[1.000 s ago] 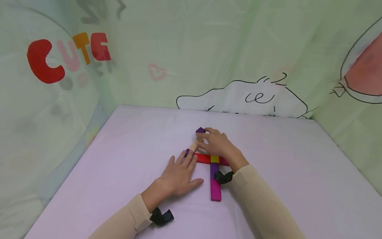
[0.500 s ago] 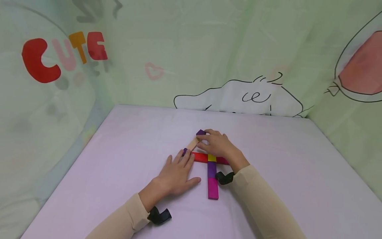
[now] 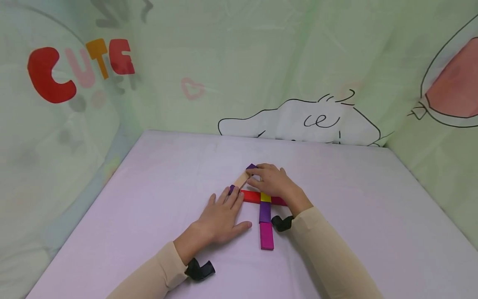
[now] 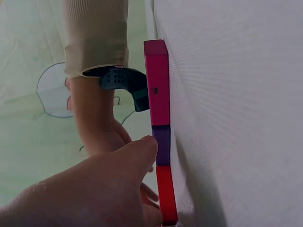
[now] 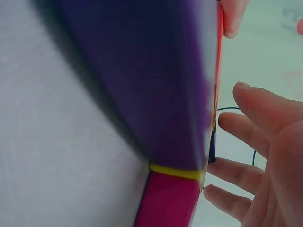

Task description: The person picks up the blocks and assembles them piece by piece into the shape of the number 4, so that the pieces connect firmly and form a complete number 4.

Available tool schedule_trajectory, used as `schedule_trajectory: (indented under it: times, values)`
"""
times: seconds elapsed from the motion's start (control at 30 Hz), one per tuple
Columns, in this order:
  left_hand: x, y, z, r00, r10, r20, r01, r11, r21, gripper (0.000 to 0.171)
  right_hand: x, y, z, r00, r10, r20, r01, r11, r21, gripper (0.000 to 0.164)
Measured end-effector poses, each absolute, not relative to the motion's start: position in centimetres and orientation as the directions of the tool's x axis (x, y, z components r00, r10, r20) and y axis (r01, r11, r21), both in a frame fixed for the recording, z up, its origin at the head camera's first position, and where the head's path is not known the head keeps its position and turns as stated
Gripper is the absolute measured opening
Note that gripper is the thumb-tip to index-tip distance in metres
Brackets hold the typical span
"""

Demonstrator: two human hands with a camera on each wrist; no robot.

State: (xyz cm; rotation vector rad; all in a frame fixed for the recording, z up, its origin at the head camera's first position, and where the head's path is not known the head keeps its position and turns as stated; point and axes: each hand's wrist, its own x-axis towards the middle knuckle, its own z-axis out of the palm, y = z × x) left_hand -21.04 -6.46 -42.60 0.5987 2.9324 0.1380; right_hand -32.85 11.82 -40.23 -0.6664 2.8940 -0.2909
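Flat coloured blocks lie in a cross. A red block (image 3: 251,196), a yellow block (image 3: 265,197) and a dark pink block (image 3: 278,201) make the bar, and a purple block (image 3: 264,211) and a magenta block (image 3: 267,236) make the stem. From the bar's left end a plain wooden block (image 3: 242,179) slants up to a purple block (image 3: 252,166). My left hand (image 3: 220,218) lies with extended fingers, its fingertips on another small purple block (image 3: 232,189) and the red block's end. My right hand (image 3: 274,180) reaches over the bar, loosely bent fingertips touching the upper purple block.
A pale lilac cloth (image 3: 149,174) covers the table. Printed fabric walls (image 3: 179,50) rise behind it and at both sides. A black wrist mount (image 3: 200,270) hangs at the left sleeve, and another black mount (image 3: 281,223) sits close beside the stem.
The upper purple block and my right hand have come slightly nearer. More of the wooden block shows now. Purple and magenta stem blocks have become slightly misaligned. My left hand stays on the blocks.
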Motion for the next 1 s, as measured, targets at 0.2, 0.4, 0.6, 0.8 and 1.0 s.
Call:
schedule_trajectory:
  times: [0.2,0.4,0.6,0.8,1.0]
  values:
    - [-20.99,-6.40,-42.53,-0.909,0.399,-0.120,0.386,0.915,0.116,0.088,-32.85,11.87,-40.06,-0.890,-0.443,-0.111,-0.412,0.883,-0.225,0.060]
    - [-21.00,-6.39,-42.55,-0.909,0.397,-0.126,0.383,0.916,0.122,0.088,-32.89,11.86,-39.93,-0.883,-0.453,-0.119,-0.417,0.876,-0.242,0.060]
    - [-20.92,-6.37,-42.55,-0.909,0.396,-0.129,0.380,0.915,0.132,0.088,-32.93,12.01,-40.00,-0.878,-0.460,-0.133,-0.416,0.871,-0.261,0.060]
    - [-20.83,-6.32,-42.46,-0.907,0.400,-0.132,0.383,0.913,0.138,0.088,-32.77,12.12,-39.99,-0.869,-0.476,-0.133,-0.428,0.860,-0.279,0.060]
    - [-20.87,-6.36,-42.38,-0.908,0.398,-0.130,0.383,0.915,0.129,0.088,-31.97,12.41,-39.20,-0.855,-0.506,-0.110,-0.460,0.840,-0.288,0.061]
